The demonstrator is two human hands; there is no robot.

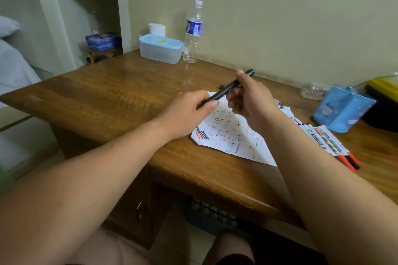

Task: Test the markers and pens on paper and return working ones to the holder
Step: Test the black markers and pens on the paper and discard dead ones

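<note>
Gripping the slim black plastic marker (pixel 224 90): both hands, just above the scribbled white sheet of paper (pixel 232 135) on the brown wooden counter (pixel 107 92)
Left hand (pixel 187 112): fingers and thumb curled round the marker's lower, nearer end
Right hand (pixel 249 101): fingers closed round the barrel toward its far end; the tip pokes out past the thumb
Long axis: slants from lower left up to upper right; probably a cap coming off or going on
Blue square pen holder (pixel 342 107): well off to the right, nearer the right hand; white-barrelled markers (pixel 327 142) lie between it and the paper
</note>
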